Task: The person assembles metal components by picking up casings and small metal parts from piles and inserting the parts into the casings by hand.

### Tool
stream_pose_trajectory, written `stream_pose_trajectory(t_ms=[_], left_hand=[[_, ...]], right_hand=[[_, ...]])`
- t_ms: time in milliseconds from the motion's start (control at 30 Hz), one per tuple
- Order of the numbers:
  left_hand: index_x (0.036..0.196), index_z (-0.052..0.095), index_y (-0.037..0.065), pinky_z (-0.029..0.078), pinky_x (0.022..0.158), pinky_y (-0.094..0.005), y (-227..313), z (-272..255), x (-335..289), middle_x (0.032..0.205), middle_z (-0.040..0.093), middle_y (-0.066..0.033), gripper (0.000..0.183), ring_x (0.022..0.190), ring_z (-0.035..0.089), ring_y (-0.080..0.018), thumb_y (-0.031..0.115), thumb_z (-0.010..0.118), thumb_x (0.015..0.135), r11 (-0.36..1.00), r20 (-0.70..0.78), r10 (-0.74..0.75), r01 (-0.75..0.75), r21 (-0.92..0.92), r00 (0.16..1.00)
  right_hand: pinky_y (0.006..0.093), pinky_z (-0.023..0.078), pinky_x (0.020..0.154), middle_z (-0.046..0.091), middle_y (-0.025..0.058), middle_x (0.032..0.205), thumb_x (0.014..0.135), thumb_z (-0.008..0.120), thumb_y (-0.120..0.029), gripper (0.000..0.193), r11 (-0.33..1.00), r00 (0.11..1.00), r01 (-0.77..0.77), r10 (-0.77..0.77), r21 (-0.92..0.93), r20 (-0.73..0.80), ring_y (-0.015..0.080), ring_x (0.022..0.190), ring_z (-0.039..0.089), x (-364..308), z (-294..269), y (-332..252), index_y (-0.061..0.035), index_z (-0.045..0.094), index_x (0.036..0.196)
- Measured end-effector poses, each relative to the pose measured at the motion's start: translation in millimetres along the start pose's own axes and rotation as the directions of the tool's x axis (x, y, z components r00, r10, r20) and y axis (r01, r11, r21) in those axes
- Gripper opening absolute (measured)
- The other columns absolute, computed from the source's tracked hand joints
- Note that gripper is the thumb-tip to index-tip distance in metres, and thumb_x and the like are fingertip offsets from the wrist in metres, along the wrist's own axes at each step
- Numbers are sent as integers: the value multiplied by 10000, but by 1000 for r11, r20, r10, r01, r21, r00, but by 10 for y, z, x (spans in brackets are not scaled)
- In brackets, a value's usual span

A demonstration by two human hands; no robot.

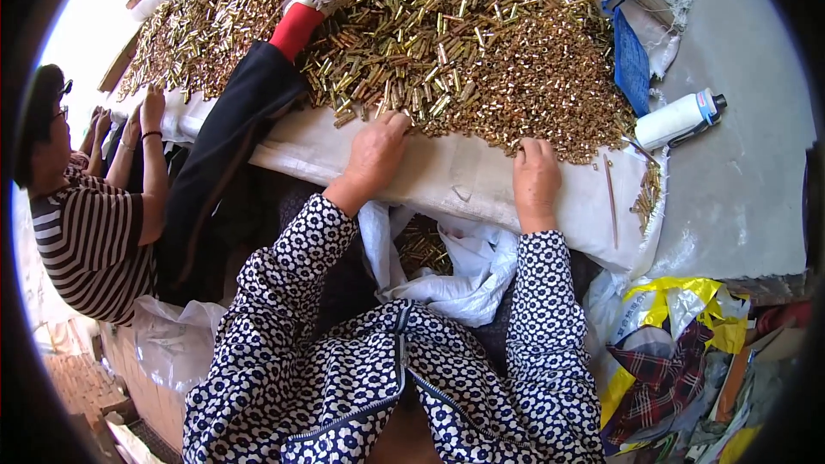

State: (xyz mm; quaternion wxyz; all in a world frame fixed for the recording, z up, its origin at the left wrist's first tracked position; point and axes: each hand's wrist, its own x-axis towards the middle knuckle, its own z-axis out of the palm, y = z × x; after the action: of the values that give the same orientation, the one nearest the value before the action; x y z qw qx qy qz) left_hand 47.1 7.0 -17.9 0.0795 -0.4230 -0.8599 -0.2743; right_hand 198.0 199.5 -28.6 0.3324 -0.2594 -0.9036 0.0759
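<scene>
A heap of gold-coloured metal tubes (430,21) covers the far part of a table with a pale cloth (301,150). Smaller copper-coloured metal pieces (550,77) are piled to the right. My left hand (376,153) rests at the heap's near edge, fingers curled together by the tubes; what they hold is hidden. Over the cloth, against the small pieces, is my right hand (537,176), its fingers bent and pressed together; whatever is in them is too small to make out. Below the table edge, between my forearms, a white woven sack (473,279) gapes with tubes inside.
Someone's leg in a red sock (296,30) and shoe lies across the heap. A person in a striped top (90,241) works at left. On the right are a white bottle (679,120), a blue mesh piece (630,60), a thin rod (611,202) and piled bags (679,318).
</scene>
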Motion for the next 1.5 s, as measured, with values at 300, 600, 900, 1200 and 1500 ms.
stream_pose_trajectory(t_ms=[300,600,900,1200,1500], left_hand=[[828,565,59,453,662,-386,135,17,-119,849,550,-121,95,785,554,-320,122,569,758,990,80,121,-115,-77,989],[899,555,32,411,591,-220,135,5,-275,742,529,15,96,685,489,-70,62,579,811,667,209,45,127,-734,977],[905,548,22,400,623,-191,237,-93,-383,754,523,23,94,680,460,-54,76,567,831,419,337,-17,313,-853,941],[917,558,23,381,551,-167,283,-76,-443,761,546,13,104,654,495,-47,100,553,848,224,415,-80,422,-878,906],[911,557,31,399,501,-156,334,11,-479,743,580,-6,108,624,545,-56,125,540,860,37,399,-135,407,-912,907]], right_hand=[[363,461,701,573,96,844,737,540,-45,64,996,996,69,-65,-64,64,266,820,545,-64,-97,37,-65,564,794],[234,457,558,575,25,744,714,573,53,145,678,970,-231,106,698,218,101,634,545,-252,-105,-401,-47,571,820],[164,399,620,558,-26,755,765,590,13,84,10,850,-510,157,860,503,28,661,490,-396,-102,-751,-13,581,844],[223,450,733,576,41,857,774,563,40,124,-197,846,-476,163,857,507,102,763,540,-492,-29,-766,11,572,894],[198,432,695,574,22,842,780,580,24,77,-293,828,-446,222,846,514,76,745,522,-531,-25,-832,1,579,854]])
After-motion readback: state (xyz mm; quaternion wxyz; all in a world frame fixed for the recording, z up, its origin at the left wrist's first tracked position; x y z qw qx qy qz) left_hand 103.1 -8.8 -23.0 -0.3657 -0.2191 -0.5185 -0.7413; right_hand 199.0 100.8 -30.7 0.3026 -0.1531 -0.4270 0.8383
